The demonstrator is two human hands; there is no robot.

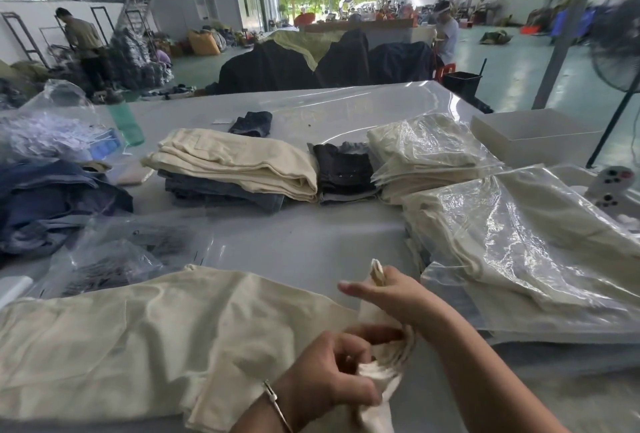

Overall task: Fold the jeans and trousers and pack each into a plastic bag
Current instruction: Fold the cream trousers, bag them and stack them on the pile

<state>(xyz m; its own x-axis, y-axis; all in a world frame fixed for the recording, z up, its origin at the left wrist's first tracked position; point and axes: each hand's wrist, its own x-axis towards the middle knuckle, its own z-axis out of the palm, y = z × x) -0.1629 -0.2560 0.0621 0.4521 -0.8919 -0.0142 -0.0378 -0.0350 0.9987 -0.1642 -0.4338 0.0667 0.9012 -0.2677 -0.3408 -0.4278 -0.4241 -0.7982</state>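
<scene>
Cream trousers (138,335) lie spread across the near table, stretching to the left. My left hand (332,373), with a metal bangle at the wrist, grips a bunched end of them near the front edge. My right hand (388,294) holds the same end higher up, cloth poking out above its fingers. A stack of folded trousers and jeans (239,169) sits mid-table, cream on top. On the right lie bagged cream trousers (519,245) and a second bagged pile (426,152).
Unfolded blue jeans (52,204) are heaped at the left, with empty plastic bags (114,252) beside them. A dark folded garment (343,169) sits mid-table. A white box (533,131) and a standing fan (616,51) are at the right. People work in the hall behind.
</scene>
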